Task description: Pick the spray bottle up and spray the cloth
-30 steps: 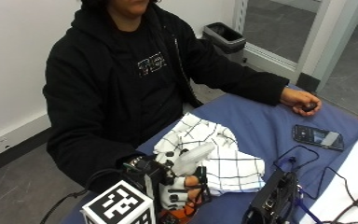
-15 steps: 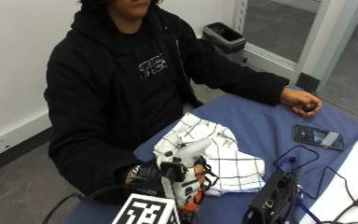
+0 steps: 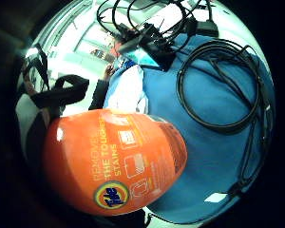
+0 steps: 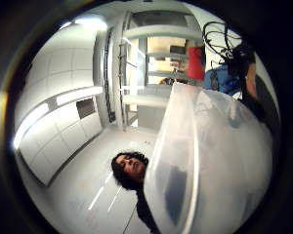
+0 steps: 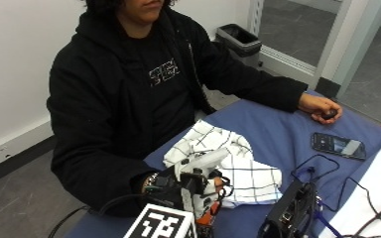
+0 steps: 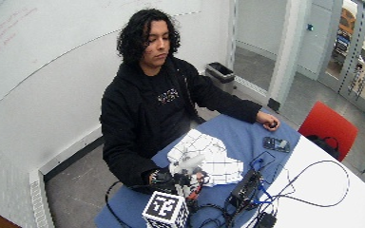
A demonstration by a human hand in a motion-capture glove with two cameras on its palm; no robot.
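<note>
Gripping the spray bottle [image 5: 200, 186] just beside the crumpled checked cloth [image 5: 233, 161] on the blue tabletop [image 5: 276, 129], the gloved right hand [image 5: 177, 186] could spray wide, because the smooth orange body and white nozzle seem tilted off the soft folds.

An orange spray bottle [image 3: 114, 164] with white head, white black-checked cloth [image 5: 233, 166], blue table [image 5: 276, 129].
</note>
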